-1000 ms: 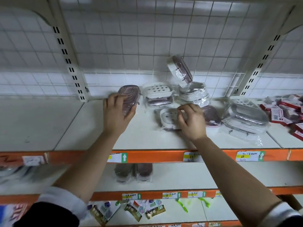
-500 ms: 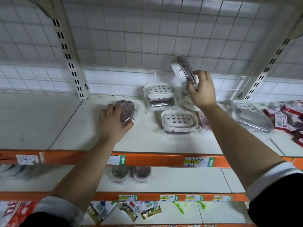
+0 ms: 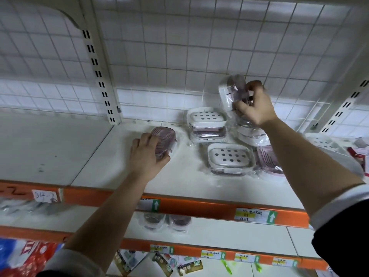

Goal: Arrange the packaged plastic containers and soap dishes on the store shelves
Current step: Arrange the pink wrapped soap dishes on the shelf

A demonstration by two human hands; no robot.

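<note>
On the white shelf [image 3: 95, 156], my left hand [image 3: 146, 154] grips a pink ribbed soap dish [image 3: 162, 138] lying flat. My right hand [image 3: 253, 108] holds a wrapped white and pink soap dish [image 3: 229, 90] raised upright above the pile at the back. A wrapped white dish with holes [image 3: 206, 120] stands by the wire back panel. A second such dish [image 3: 230, 156] lies nearer the front. More wrapped dishes [image 3: 251, 134] are stacked under my right hand, and a pink one [image 3: 267, 160] lies beside my forearm.
A slotted upright [image 3: 99, 76] rises at the left of the shelf bay, another at the right [image 3: 343, 110]. Red and white boxes [image 3: 359, 156] and a wrapped container [image 3: 323, 142] lie far right. The orange shelf edge [image 3: 199, 206] carries price labels. Lower shelves hold more goods [image 3: 165, 220].
My right hand moved from the front dish up to the leaning dish at the back and has lifted it. My left hand drew the pink dish slightly toward the front.
</note>
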